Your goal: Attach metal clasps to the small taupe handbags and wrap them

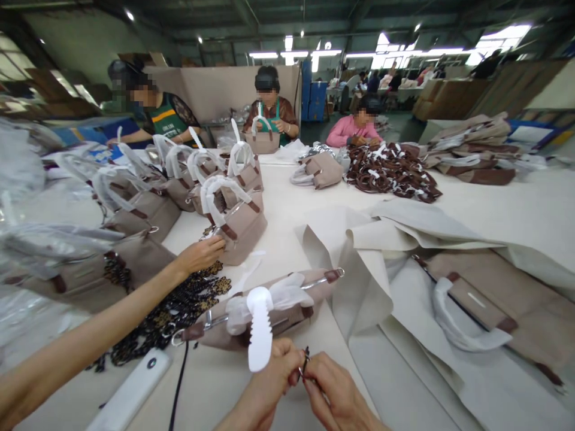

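A wide pale surface (287,203) carries rows of taupe bags (233,197) far left; one bag (269,308) lies near, just beyond the hands; no writing is readable; left hand (269,383) and right hand (335,389) both pinch a small dark clasp (305,363) between them; a co-worker's hand (200,254) reaches from the left onto dark chains (179,308).

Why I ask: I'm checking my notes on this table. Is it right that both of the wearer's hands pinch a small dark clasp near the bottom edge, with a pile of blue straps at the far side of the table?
Not quite. In the head view the left hand and right hand do pinch the small dark clasp near the bottom edge, but the pile of straps at the far side of the table is brown with white wrapping, not blue.
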`<state>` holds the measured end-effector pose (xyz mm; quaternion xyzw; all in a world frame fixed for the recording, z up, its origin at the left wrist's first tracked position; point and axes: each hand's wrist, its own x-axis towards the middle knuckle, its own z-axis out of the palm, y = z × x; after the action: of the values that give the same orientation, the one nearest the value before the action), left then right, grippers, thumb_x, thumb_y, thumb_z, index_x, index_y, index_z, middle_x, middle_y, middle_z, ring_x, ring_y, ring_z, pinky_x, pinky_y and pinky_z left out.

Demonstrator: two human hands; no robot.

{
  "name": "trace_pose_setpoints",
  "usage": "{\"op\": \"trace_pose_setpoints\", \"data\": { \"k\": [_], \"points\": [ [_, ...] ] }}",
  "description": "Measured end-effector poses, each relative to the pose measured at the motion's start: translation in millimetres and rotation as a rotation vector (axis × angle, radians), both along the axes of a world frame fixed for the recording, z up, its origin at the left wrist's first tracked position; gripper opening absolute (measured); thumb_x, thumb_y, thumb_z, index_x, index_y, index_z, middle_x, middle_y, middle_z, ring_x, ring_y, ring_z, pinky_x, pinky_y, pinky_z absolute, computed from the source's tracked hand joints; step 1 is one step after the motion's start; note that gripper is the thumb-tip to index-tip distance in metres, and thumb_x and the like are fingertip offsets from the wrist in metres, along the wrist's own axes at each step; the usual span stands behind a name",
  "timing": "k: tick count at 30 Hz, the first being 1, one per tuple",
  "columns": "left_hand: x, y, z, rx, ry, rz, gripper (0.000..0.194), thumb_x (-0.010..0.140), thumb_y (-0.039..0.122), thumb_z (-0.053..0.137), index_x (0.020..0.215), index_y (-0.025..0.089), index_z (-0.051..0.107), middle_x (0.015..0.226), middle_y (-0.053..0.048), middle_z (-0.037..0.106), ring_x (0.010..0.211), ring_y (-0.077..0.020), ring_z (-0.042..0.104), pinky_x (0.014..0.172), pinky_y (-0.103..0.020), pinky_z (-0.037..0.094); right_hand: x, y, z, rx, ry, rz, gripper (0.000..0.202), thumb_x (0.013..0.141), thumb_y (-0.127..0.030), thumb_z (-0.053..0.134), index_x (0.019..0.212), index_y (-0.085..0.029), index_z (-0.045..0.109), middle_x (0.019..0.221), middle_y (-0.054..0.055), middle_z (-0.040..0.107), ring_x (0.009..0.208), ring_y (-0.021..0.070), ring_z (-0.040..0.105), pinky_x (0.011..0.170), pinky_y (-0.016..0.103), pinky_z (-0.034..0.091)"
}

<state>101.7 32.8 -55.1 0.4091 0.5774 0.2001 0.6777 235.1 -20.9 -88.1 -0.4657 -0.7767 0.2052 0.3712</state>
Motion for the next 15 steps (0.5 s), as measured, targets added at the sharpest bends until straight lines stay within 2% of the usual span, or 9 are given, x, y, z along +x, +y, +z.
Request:
{"op": "trace_pose_setpoints", "data": {
  "k": [4,8,10,13,15],
  "points": [
    [0,0,-3.6,-0.023,-0.002,-0.005,0.026,0.064,0.036,0.053,0.05,0.02,0.039,0.038,0.008,0.037,0.038,-0.0049,0.021,0.043,-0.021,0.013,-1,1,-5.6,0.001,0.051,0.01,0.017,0.084,-0.007,0.037,0.086,-0.021,0.047,0.071,0.003,0.058,0.062,0.0131,0.054,0.057,0.023,0.047],
    [2,4,-4.4,0.036,0.07,-0.075,0.026,0.068,0.037,0.048,0.049,0.02,0.043,0.037,0.007,0.038,0.036,-0.0065,0.023,0.042,-0.022,0.016,-6,0,-12.3,-0.011,0.11,-0.051,0.017,0.085,-0.008,0.037,0.087,-0.021,0.047,0.071,0.002,0.056,0.062,0.0128,0.054,0.058,0.023,0.046],
    [3,11,-3.0,0.162,0.114,-0.086,0.027,0.068,0.035,0.053,0.047,0.02,0.045,0.041,0.004,0.042,0.041,-0.0094,0.032,0.044,-0.023,0.022,-8,-1,-15.7,-0.021,0.149,-0.133,0.016,0.085,-0.009,0.037,0.083,-0.021,0.047,0.069,0.001,0.053,0.061,0.0123,0.053,0.056,0.022,0.044],
    [6,27,-1.0,0.446,0.156,0.065,0.017,0.062,0.03,0.069,0.055,0.021,0.057,0.056,-0.001,0.051,0.064,-0.0188,0.05,0.059,-0.027,0.035,-10,-2,-21.4,-0.051,0.208,-0.262,0.014,0.085,-0.013,0.038,0.078,-0.022,0.045,0.066,-0.002,0.047,0.056,0.0112,0.048,0.051,0.021,0.039],
    [10,41,-1.2,0.529,0.123,0.149,0.016,0.057,0.027,0.076,0.063,0.022,0.061,0.064,-0.003,0.055,0.08,-0.025,0.054,0.07,-0.03,0.039,-11,-3,-24.9,-0.06,0.24,-0.303,0.014,0.086,-0.015,0.037,0.077,-0.023,0.045,0.065,-0.003,0.045,0.054,0.011,0.046,0.05,0.022,0.037]
  ]
}}
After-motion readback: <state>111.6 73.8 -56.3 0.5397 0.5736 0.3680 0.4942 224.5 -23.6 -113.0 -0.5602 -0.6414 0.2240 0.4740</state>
